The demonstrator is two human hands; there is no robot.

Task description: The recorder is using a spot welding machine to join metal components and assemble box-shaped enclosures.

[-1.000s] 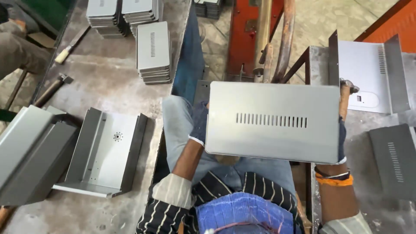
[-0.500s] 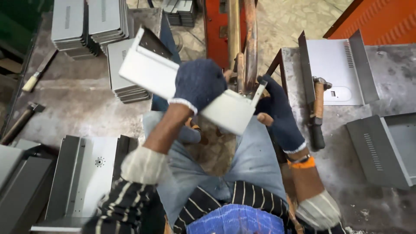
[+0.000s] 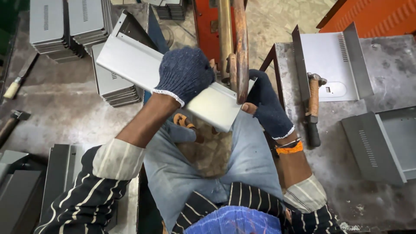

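A bent grey sheet-metal cover (image 3: 130,60) slants across my lap, its right end under the copper arms (image 3: 232,47) of a red welding machine (image 3: 206,21). My left hand (image 3: 184,73), in a dark blue knit glove, presses down on top of the cover near its middle. At the cover's right end my right hand (image 3: 264,104), also gloved, grips the edge beside the copper arm. An orange band circles my right wrist.
Stacks of vented grey covers (image 3: 65,26) stand on the left bench. A hammer (image 3: 313,108) lies on the right table (image 3: 390,65) next to a folded panel (image 3: 331,65) and a dark cover (image 3: 381,143). Hammers (image 3: 13,89) and chassis parts (image 3: 21,190) lie far left.
The cover was held flat and facing me; both hands have turned it on edge and pushed it forward under the copper arms. My view has tilted left and down.
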